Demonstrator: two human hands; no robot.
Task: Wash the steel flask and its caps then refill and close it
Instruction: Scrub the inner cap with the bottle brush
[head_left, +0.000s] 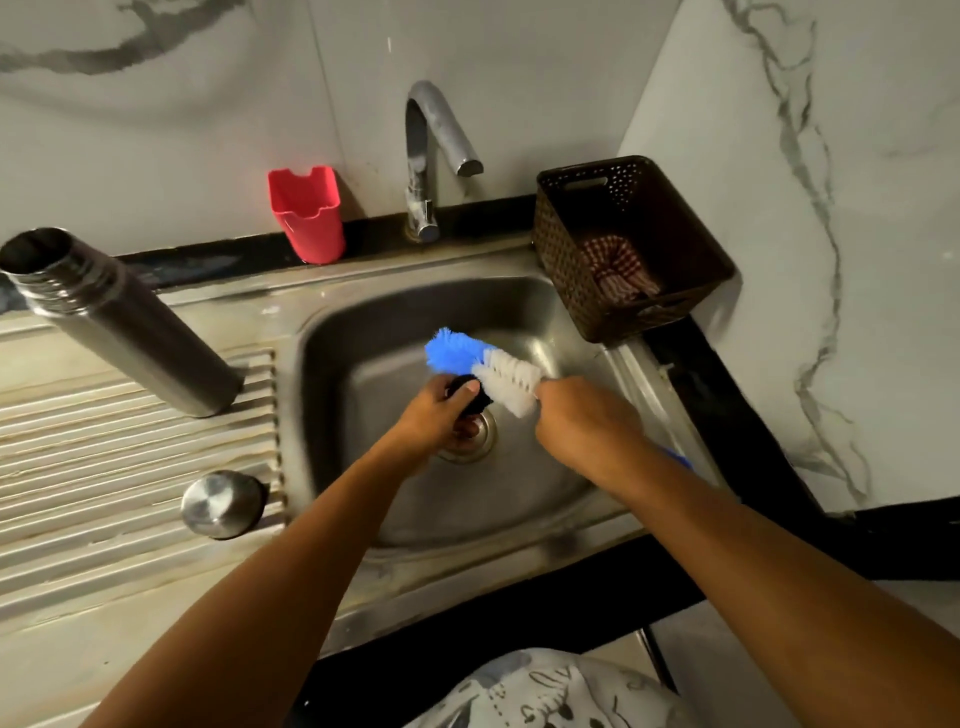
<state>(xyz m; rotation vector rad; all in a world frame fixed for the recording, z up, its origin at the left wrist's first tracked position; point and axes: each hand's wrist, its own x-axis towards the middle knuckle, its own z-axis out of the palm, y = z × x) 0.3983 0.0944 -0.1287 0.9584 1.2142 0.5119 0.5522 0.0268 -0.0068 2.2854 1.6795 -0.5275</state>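
Note:
The open steel flask (119, 322) stands on the ribbed drainboard at the left, with no cap on it. A round steel cap (222, 504) sits on the drainboard nearer to me. Over the sink basin my left hand (441, 415) grips a small black inner cap (470, 397). My right hand (582, 421) grips a bottle brush (483, 366) with blue and white bristles, and the white bristles press against the black cap. The brush's blue handle end pokes out behind my right wrist.
The steel sink (519, 499) has its drain under my left hand. A tap (431, 156) rises behind it with no water running. A red plastic cup (307, 213) stands at the back left, and a brown basket (628, 244) with a checked cloth at the back right.

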